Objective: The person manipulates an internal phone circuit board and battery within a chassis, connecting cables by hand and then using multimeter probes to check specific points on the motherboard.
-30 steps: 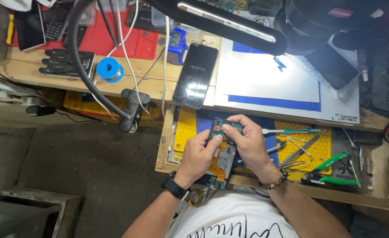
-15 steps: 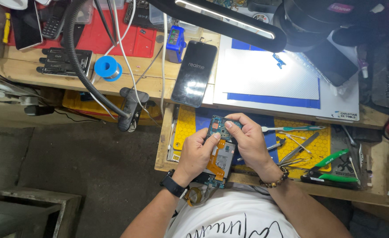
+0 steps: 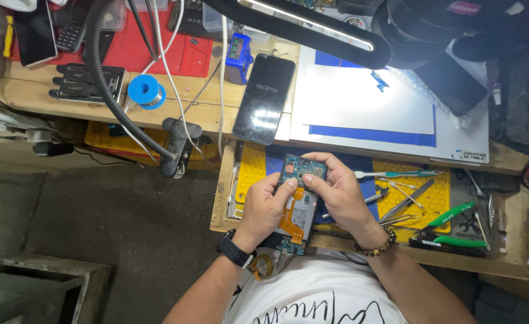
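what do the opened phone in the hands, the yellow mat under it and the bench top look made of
Opened phone with blue circuit board: bare printed board, an orange strip that looks like flex film, matte. Yellow honeycomb-patterned mat: probably soft rubber or silicone, dull. Bench top: unfinished wood, grain showing. Left hand and right hand both grip the phone.

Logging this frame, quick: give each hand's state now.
Left hand: closed on the opened phone, thumb on its top.
Right hand: closed on the phone's upper end, fingers curled over it.
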